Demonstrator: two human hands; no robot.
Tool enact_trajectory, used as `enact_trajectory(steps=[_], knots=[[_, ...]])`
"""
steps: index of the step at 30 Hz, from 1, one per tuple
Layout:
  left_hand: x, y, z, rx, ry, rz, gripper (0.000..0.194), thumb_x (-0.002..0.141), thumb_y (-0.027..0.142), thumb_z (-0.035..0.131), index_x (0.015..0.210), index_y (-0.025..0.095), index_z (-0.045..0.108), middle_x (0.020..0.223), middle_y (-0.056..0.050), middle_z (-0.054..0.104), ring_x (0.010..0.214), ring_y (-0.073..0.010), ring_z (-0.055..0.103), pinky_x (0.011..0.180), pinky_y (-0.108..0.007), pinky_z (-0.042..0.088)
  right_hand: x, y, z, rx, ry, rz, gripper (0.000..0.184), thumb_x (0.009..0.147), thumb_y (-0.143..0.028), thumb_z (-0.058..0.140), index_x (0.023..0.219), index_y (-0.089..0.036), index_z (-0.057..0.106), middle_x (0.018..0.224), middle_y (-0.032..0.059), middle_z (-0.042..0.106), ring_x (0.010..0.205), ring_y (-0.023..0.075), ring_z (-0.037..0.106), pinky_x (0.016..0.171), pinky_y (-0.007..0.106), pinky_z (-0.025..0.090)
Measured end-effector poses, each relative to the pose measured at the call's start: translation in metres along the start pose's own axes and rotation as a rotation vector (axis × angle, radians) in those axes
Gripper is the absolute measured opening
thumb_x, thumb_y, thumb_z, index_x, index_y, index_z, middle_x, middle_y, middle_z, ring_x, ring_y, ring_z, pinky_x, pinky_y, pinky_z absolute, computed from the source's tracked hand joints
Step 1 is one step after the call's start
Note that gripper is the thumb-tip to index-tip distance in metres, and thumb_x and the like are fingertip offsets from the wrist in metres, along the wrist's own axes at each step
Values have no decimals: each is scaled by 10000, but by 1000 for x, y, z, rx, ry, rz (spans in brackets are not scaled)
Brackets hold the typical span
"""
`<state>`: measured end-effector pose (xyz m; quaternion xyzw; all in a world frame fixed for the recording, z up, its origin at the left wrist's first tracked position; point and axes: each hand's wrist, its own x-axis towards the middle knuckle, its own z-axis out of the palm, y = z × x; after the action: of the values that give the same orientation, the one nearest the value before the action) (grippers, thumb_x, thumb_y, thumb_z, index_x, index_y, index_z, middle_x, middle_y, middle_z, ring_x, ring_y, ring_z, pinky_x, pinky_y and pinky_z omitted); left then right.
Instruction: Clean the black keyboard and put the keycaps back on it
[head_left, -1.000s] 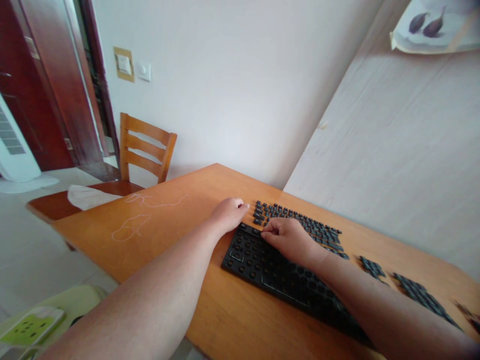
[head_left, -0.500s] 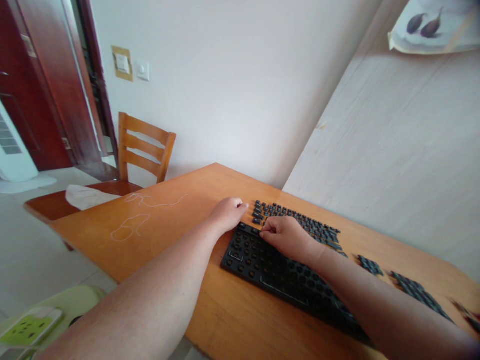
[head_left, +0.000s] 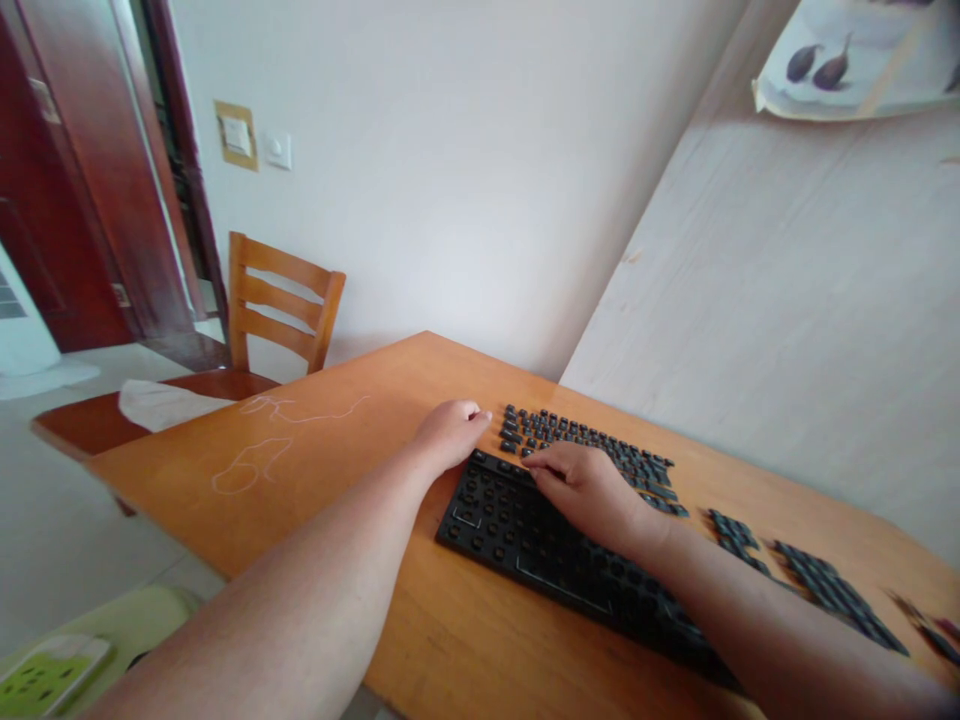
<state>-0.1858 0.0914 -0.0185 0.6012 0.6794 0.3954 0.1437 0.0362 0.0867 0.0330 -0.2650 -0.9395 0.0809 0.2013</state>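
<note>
A black keyboard [head_left: 480, 555] lies at a slant on the wooden table, most of its sockets bare of caps, with a few keycaps [head_left: 504, 466] seated at the left of its top row. My right hand [head_left: 581, 485] reaches over the board, thumb and forefinger closed at a keycap in that row. Just past the keyboard's upper left corner rests my left hand [head_left: 454, 432], its fingers curled in; what they hold, if anything, is hidden. Loose black keycaps [head_left: 551, 425] lie in rows behind the keyboard, partly covered by my right hand.
Two more groups of keycaps, a small block [head_left: 731, 530] and a larger one [head_left: 832, 585], lie to the right. Thin dark tools [head_left: 926, 625] are at the right edge. A chair [head_left: 285, 300] stands at the far left side, and a power strip [head_left: 49, 675] lies at lower left.
The view has shifted slightly. My right fingertips have loosened a little at the top row, where another keycap shows beside them. My left hand stays in place.
</note>
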Motion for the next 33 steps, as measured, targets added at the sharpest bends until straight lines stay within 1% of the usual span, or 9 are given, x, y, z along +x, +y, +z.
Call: enact_trajectory(steps=[2,5,7,11,15,18,24,30,33], knots=[[0,-1,0,-8,-3,3,389,859,480,446,677,184,622,650,-33,635,604,-158,526,538,-268,291,-3,-4,1,-43,-36,-28,258,870,-138,485,897,-221,728,853,14,708,829,139,639,788,242,467],[0,-1,0,-7,-11,-3,393,857,489,451,682,183,625,655,-36,639,606,-160,530,539,-268,295,-5,-8,3,-100,-95,-18,266,881,-138,476,901,-218,728,845,23,692,810,139,631,772,239,469],[0,0,-1,-1,-11,-9,394,857,490,451,683,183,626,658,-37,642,608,-161,532,542,-267,299,-5,-8,4,-116,-111,-14,271,885,-139,473,927,-218,729,846,25,685,810,140,628,773,239,468],[-1,1,-2,-3,-10,-6,389,861,485,449,682,186,622,668,-36,650,618,-162,538,547,-262,303,-5,-9,2,-122,-94,-10,279,890,-144,468,975,-214,725,841,28,676,816,143,622,781,239,465],[-1,1,-2,3,-15,-19,394,862,495,448,686,188,622,672,-38,655,621,-167,541,550,-264,305,-8,-12,2,-127,-121,11,293,895,-152,451,982,-202,725,819,35,675,810,150,620,761,239,468],[-1,1,-2,5,-22,-33,389,860,491,453,693,184,625,677,-42,658,621,-167,539,555,-264,308,-9,-12,2,-124,-122,16,294,895,-160,448,983,-201,726,843,38,684,823,152,623,762,239,466],[-1,1,-3,-3,-28,-15,393,865,489,453,691,182,625,673,-40,654,624,-163,542,563,-260,314,-11,-8,2,-153,-73,31,304,904,-172,424,988,-211,712,879,42,686,843,155,626,795,244,456],[0,-1,-1,-14,-30,-33,393,867,490,451,699,178,623,692,-45,662,627,-159,543,562,-258,309,-17,-15,2,-313,-189,27,361,891,-183,418,1164,-219,651,849,52,680,795,180,635,718,260,451],[0,-1,0,-23,-28,-38,395,865,495,452,699,178,620,690,-43,658,622,-159,543,554,-258,304,-17,-19,1,-384,-220,25,370,880,-184,424,1179,-217,639,836,57,687,788,192,638,701,270,446]])
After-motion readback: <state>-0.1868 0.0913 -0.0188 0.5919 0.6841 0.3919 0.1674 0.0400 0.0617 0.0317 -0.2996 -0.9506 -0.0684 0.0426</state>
